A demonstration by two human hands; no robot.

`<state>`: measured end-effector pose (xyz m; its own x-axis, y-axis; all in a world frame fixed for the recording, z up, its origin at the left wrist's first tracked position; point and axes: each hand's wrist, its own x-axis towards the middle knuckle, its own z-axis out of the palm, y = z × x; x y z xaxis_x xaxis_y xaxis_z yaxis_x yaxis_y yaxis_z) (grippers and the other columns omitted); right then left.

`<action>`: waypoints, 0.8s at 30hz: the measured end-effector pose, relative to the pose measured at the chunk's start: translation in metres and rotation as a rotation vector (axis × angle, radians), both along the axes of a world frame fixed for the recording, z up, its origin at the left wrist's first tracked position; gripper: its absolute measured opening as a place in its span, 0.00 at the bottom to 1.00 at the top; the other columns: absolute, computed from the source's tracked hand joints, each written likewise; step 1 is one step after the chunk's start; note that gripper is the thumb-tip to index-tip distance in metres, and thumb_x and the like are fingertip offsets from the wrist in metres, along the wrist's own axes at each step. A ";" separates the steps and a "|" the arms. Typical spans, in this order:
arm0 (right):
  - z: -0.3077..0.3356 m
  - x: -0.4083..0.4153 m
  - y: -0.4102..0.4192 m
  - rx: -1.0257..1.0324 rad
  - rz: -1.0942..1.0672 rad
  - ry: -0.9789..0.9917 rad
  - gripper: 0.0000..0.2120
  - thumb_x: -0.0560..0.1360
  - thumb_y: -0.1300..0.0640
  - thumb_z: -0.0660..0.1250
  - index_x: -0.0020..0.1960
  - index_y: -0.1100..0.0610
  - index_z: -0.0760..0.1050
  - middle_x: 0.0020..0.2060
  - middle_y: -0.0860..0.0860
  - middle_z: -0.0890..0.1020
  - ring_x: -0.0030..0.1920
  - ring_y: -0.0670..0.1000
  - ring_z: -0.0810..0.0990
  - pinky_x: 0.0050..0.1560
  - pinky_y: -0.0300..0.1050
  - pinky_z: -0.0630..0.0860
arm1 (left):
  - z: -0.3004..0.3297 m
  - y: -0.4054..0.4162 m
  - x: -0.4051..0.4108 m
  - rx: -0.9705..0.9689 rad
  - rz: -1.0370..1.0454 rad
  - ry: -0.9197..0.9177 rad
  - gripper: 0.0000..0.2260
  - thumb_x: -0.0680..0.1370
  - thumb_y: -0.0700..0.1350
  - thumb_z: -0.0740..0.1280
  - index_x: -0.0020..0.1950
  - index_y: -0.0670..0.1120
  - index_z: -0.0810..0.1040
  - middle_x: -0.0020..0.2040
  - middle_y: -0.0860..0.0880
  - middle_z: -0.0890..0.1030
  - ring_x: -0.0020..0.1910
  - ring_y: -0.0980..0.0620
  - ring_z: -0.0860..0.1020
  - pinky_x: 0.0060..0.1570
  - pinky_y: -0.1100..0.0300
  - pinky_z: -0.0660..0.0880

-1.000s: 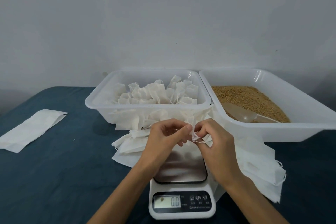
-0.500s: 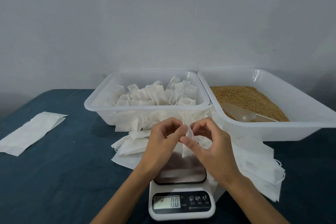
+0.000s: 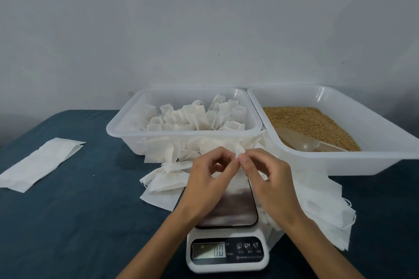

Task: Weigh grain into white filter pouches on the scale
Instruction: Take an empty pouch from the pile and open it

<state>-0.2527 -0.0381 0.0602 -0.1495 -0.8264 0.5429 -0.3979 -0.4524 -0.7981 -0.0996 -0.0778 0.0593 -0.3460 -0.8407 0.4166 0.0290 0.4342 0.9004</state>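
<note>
Pouch [image 3: 238, 154] of white filter paper is held up above the scale [image 3: 227, 233], over the far edge of its steel plate. The left hand [image 3: 207, 179] pinches the top of the pouch with thumb and forefinger, and the right hand [image 3: 266, 176] pinches the same top from the other side; their fingertips almost touch. The display of the scale reads 0.0. Loose empty pouches [image 3: 163, 182] lie just left of the scale and more [image 3: 322, 210] just right of it. Behind the scale stands a tray of filled pouches [image 3: 181, 136], and behind it to the right a tray of grain [image 3: 362, 158] with a clear scoop [image 3: 301, 140] lying in the grain [image 3: 310, 122]. Well apart to the left of the scale, a flat white sheet [image 3: 43, 163] lies on the dark blue table [image 3: 79, 222].
</note>
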 end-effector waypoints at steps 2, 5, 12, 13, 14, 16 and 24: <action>0.005 -0.001 0.001 0.077 0.069 -0.128 0.09 0.78 0.45 0.71 0.50 0.50 0.84 0.44 0.49 0.86 0.48 0.51 0.85 0.50 0.40 0.80 | 0.000 0.000 0.000 -0.011 -0.012 -0.009 0.07 0.82 0.50 0.71 0.48 0.48 0.85 0.45 0.48 0.84 0.48 0.47 0.83 0.50 0.56 0.78; 0.010 -0.004 -0.001 0.099 0.085 -0.294 0.05 0.76 0.54 0.74 0.49 0.53 0.85 0.42 0.55 0.86 0.45 0.51 0.85 0.47 0.40 0.79 | 0.001 -0.002 0.001 -0.020 0.067 0.027 0.06 0.80 0.46 0.71 0.50 0.54 0.88 0.54 0.54 0.81 0.54 0.52 0.81 0.50 0.63 0.75; 0.009 -0.016 -0.004 0.119 0.090 -0.450 0.05 0.75 0.57 0.74 0.49 0.56 0.86 0.49 0.52 0.86 0.51 0.54 0.85 0.51 0.40 0.81 | 0.006 -0.008 0.008 0.181 0.037 0.164 0.10 0.81 0.37 0.72 0.50 0.51 0.89 0.50 0.54 0.86 0.50 0.59 0.82 0.48 0.67 0.77; 0.008 -0.015 -0.005 0.084 0.045 -0.407 0.03 0.75 0.58 0.74 0.47 0.55 0.86 0.50 0.49 0.85 0.50 0.51 0.85 0.50 0.40 0.80 | 0.005 -0.008 0.007 0.179 0.051 0.166 0.12 0.80 0.34 0.71 0.49 0.50 0.88 0.45 0.53 0.86 0.45 0.59 0.81 0.46 0.67 0.76; 0.007 -0.015 -0.005 0.045 -0.015 -0.365 0.02 0.74 0.59 0.75 0.45 0.54 0.85 0.50 0.47 0.83 0.47 0.49 0.83 0.49 0.39 0.79 | 0.004 -0.008 0.007 0.172 0.080 0.161 0.13 0.79 0.31 0.70 0.49 0.49 0.88 0.42 0.54 0.85 0.42 0.59 0.80 0.44 0.67 0.75; 0.004 -0.015 -0.006 -0.028 -0.122 -0.280 0.04 0.73 0.59 0.77 0.44 0.51 0.84 0.48 0.47 0.80 0.38 0.48 0.77 0.44 0.40 0.77 | 0.002 -0.010 0.006 0.158 0.126 0.155 0.14 0.80 0.30 0.69 0.51 0.48 0.88 0.41 0.56 0.84 0.40 0.60 0.79 0.43 0.68 0.74; 0.000 -0.016 -0.003 -0.060 -0.101 -0.174 0.02 0.76 0.56 0.75 0.46 0.51 0.83 0.39 0.49 0.80 0.26 0.47 0.66 0.29 0.38 0.65 | 0.001 -0.010 0.007 0.084 0.184 0.133 0.16 0.81 0.31 0.68 0.53 0.51 0.87 0.45 0.55 0.86 0.43 0.59 0.80 0.45 0.68 0.75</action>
<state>-0.2683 -0.0409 0.0604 -0.3253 -0.7696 0.5494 -0.3021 -0.4659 -0.8316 -0.0922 -0.0882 0.0606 -0.1307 -0.9181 0.3743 0.0768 0.3670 0.9271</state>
